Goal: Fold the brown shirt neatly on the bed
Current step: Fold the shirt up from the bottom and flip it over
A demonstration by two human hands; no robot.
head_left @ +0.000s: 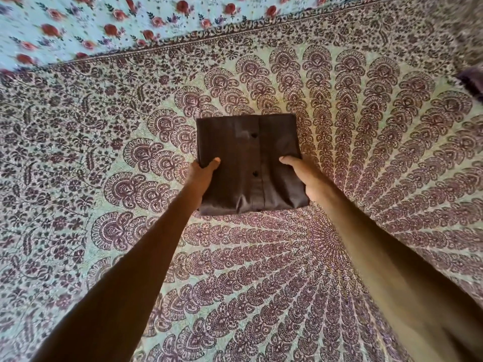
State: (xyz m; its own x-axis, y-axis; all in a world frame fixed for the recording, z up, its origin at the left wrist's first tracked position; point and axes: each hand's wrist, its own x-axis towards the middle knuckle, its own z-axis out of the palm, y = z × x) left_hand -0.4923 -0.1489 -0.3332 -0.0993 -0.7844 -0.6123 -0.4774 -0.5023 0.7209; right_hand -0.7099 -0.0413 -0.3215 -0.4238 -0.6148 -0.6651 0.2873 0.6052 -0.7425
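Note:
The brown shirt (248, 163) is folded into a compact rectangle in the middle of the bed (366, 152), its button placket with dark buttons facing up. My left hand (202, 176) grips its left edge, thumb on top and fingers hidden underneath. On the opposite edge my right hand (304, 178) holds it the same way. Both arms reach forward from the bottom of the view.
The bed is covered with a green and purple mandala-patterned sheet. A light blue cloth with red roses (104, 24) lies along the far edge. A dark purple item (473, 82) pokes in at the right edge.

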